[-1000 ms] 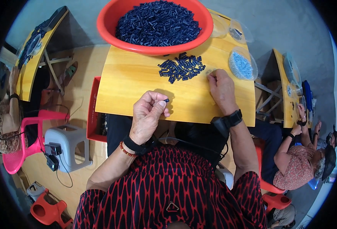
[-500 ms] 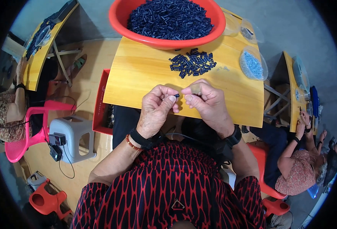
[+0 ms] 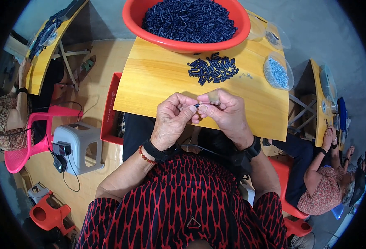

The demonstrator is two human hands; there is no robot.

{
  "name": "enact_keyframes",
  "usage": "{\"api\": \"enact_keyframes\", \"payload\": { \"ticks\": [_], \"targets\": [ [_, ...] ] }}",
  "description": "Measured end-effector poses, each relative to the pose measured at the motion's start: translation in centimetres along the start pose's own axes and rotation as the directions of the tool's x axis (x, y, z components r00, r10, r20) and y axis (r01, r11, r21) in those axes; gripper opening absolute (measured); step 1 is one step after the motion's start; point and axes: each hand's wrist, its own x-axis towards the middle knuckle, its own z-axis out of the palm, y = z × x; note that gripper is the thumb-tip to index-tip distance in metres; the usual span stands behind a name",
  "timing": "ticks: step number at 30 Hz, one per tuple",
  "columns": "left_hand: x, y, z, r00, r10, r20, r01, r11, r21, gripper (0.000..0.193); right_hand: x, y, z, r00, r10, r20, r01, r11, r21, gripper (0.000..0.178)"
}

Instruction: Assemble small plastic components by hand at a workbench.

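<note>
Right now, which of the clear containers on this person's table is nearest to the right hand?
The round clear container with light-blue pieces; the others stand farther back.

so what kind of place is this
Probably a small hand-assembly workroom: a red basin heaped with small dark parts, a clear tub of light-blue pieces, and other people at similar yellow tables to the left and right.
</note>
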Motion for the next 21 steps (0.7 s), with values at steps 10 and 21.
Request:
{"api": "enact_keyframes", "payload": {
  "ticks": [10,21],
  "targets": [
    [-0.1,-0.1,0.0,1.000,0.000,0.004,0.000,1.000,-0.014,0.009,-0.1,-0.6,0.0,0.999,-0.033,-0.032,0.029,0.992,-0.120,0.012],
    [-0.7,0.1,0.4,0.999,-0.030,-0.019,0.031,0.997,0.074,0.007,-0.6,-2.0,0.1,0.960,-0.262,0.101,0.277,0.817,-0.506,0.018]
  ]
}}
